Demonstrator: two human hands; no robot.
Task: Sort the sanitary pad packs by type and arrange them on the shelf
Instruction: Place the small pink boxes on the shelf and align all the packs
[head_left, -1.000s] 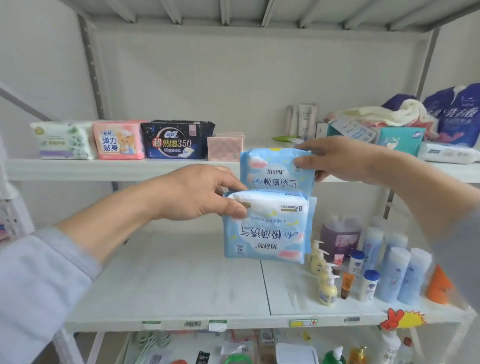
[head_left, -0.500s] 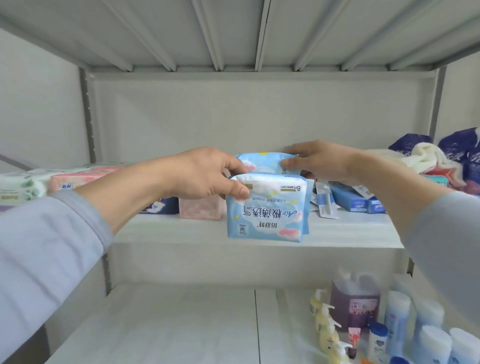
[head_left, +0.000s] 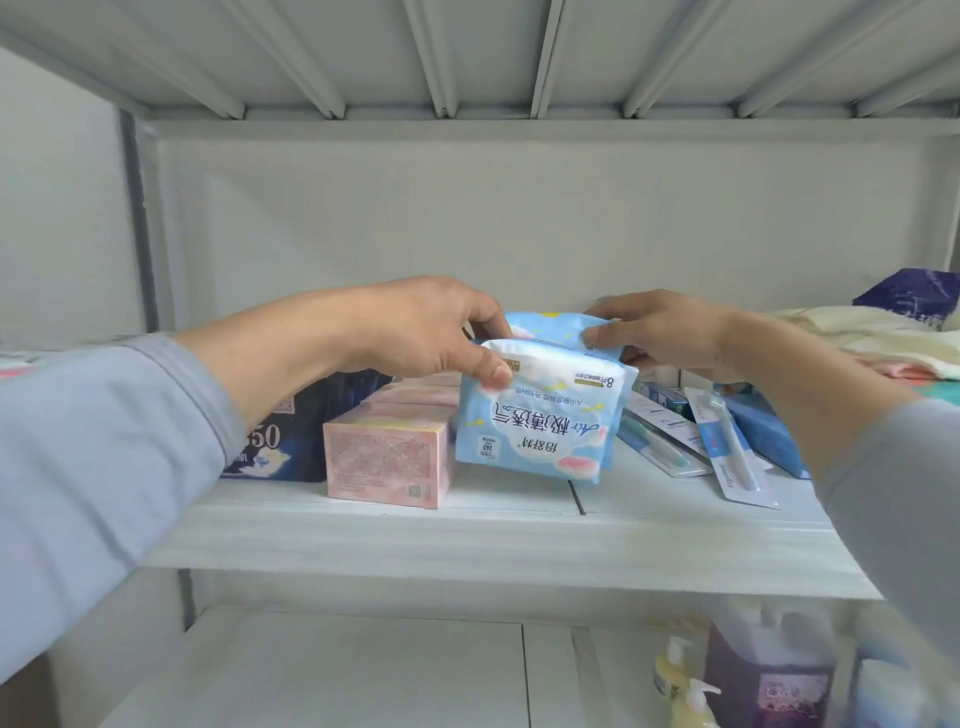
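Hands at the middle shelf (head_left: 467, 540) of a white metal rack, seen from above and behind. Left hand (head_left: 415, 327) pinches the top edge of the front blue pad pack (head_left: 540, 426) between thumb and curled fingers; the pack hangs upside down, its print inverted, with its lower edge at or just above the shelf board, contact not discernible. Right hand (head_left: 660, 332) grips the top of a second blue pad pack (head_left: 550, 330), which stands directly behind the first and is mostly hidden by it; only its upper edge shows. Both forearms wear pale grey-blue sleeves.

To the left of the held packs, a pink box (head_left: 387, 457) rests on the shelf, just beside the front pack. Further left, a dark blue pad pack (head_left: 296, 441) stands partly hidden behind the left sleeve. At the far left edge, more packs are visible only as blurred strips.

To the right of the held packs, several toothbrushes in clear packaging (head_left: 727, 447) lie flat on the shelf, with a blue box (head_left: 763, 431) behind them. At the far right, folded cloth (head_left: 872, 338) and a dark blue bag (head_left: 914, 296) occupy the shelf end.

On the shelf below, yellow pump bottles (head_left: 685, 686) and a purple jug (head_left: 769, 670) stand at the right.
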